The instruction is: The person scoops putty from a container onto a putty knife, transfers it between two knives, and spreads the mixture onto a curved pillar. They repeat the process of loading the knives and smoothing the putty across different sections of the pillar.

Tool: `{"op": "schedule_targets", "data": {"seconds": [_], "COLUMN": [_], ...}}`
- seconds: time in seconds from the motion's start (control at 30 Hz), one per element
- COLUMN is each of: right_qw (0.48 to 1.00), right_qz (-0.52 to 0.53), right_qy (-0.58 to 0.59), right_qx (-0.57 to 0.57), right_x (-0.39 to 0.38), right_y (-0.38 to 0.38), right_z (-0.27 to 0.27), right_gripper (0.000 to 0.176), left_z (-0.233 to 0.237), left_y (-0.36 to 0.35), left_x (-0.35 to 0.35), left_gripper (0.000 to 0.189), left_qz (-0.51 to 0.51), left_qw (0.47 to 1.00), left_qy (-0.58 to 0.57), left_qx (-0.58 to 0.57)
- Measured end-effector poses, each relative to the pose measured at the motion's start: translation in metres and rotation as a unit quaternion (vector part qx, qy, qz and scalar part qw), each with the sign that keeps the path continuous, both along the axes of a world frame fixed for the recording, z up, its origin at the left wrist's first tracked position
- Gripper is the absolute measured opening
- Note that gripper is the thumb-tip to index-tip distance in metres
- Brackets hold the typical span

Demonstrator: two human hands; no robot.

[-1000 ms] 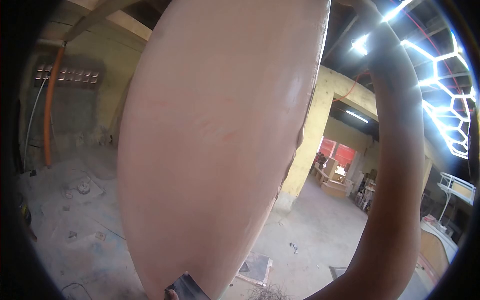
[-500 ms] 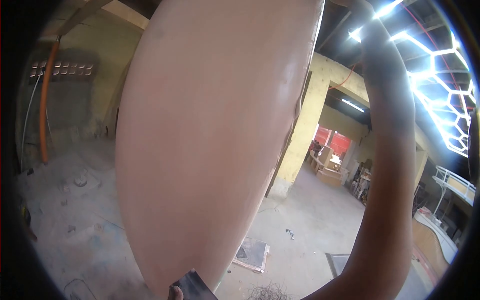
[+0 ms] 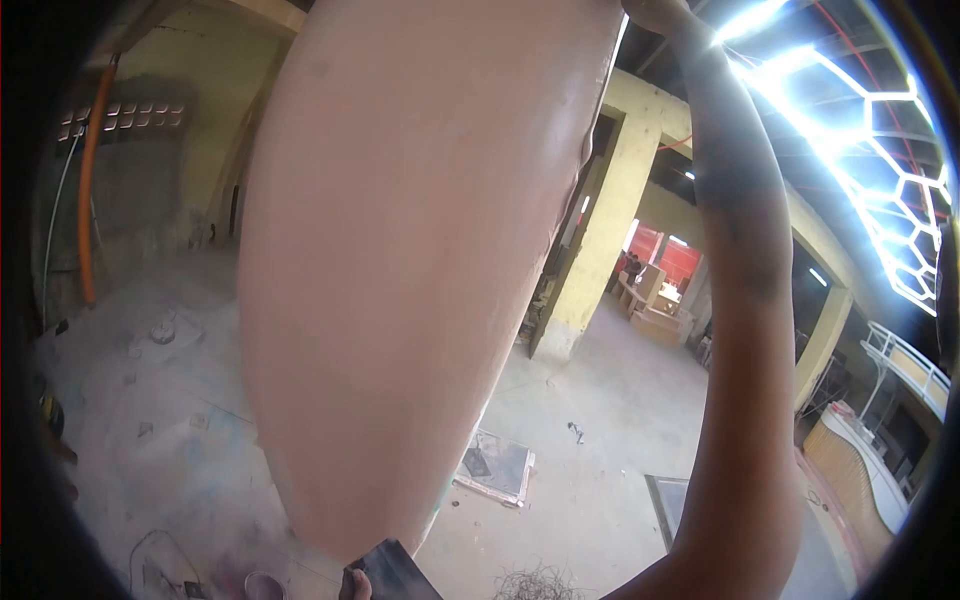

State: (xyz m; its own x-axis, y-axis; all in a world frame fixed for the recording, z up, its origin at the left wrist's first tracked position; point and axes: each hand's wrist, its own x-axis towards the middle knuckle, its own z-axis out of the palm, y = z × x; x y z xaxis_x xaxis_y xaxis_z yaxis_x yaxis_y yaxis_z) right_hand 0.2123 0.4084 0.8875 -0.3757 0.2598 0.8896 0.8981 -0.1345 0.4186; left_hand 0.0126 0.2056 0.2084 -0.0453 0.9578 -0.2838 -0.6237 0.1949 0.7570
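Note:
A large, smooth pinkish-brown panel [image 3: 400, 250] with a curved outline fills the middle of the view, narrowing toward the bottom. At the bottom edge my left hand [image 3: 354, 584] shows only its fingertips, closed on a dark flat block [image 3: 394, 574] beside the panel's lower end. My right arm rises along the right side, and my right hand [image 3: 655, 12] is at the top, against the panel's upper right edge. Its fingers are mostly cut off by the frame.
A yellow pillar [image 3: 598, 240] stands behind the panel. Framed flat pieces [image 3: 497, 467] lie on the dusty floor. An orange pipe [image 3: 92, 190] runs up the left wall. A curved counter [image 3: 855, 480] is at right, below bright hexagonal lights [image 3: 880, 150]. Distant people [image 3: 631, 266] are visible.
My right arm and hand have shifted left, the hand now showing at the panel's edge. The view has moved slightly, revealing more of the panel's lower end and the floor.

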Motion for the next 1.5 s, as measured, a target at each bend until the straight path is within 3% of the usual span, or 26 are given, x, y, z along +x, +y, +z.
{"op": "schedule_targets", "data": {"seconds": [0.27, 0.37, 0.63, 0.7, 0.8, 0.87, 1.17, 1.5], "right_qw": [0.999, 0.998, 0.998, 0.994, 0.995, 0.994, 0.993, 0.991], "right_qz": [0.041, 0.046, 0.056, 0.066, 0.057, 0.064, 0.069, 0.073], "right_qy": [-0.025, 0.006, -0.002, -0.057, -0.057, -0.067, -0.092, -0.111], "right_qx": [-0.007, -0.032, -0.028, 0.069, 0.052, 0.054, 0.030, 0.001], "right_x": [0.009, 0.004, 0.010, 0.026, 0.032, 0.037, 0.041, 0.046], "right_y": [0.004, -0.005, 0.003, 0.025, 0.037, 0.037, 0.027, 0.021], "right_z": [-0.045, -0.067, -0.113, -0.121, -0.129, -0.147, -0.210, -0.278], "right_gripper": [0.064, 0.064, 0.064, 0.052, 0.055, 0.057, 0.065, 0.064], "left_z": [-0.024, -0.021, -0.029, -0.024, -0.016, -0.026, -0.058, -0.048], "left_y": [-0.028, -0.039, -0.061, -0.066, -0.073, -0.077, -0.081, -0.084], "left_x": [0.000, 0.000, -0.001, -0.001, 0.000, 0.004, 0.005, 0.008], "left_gripper": [0.047, 0.047, 0.047, 0.046, 0.043, 0.043, 0.050, 0.047], "left_qz": [-0.013, -0.023, -0.019, -0.016, 0.015, 0.003, 0.001, -0.006], "left_qw": [0.992, 0.989, 0.987, 0.988, 0.995, 0.982, 0.979, 0.978], "left_qy": [-0.115, -0.146, -0.162, -0.156, -0.093, -0.188, -0.202, -0.207], "left_qx": [0.040, 0.003, 0.012, 0.013, 0.014, -0.015, 0.006, 0.008]}}
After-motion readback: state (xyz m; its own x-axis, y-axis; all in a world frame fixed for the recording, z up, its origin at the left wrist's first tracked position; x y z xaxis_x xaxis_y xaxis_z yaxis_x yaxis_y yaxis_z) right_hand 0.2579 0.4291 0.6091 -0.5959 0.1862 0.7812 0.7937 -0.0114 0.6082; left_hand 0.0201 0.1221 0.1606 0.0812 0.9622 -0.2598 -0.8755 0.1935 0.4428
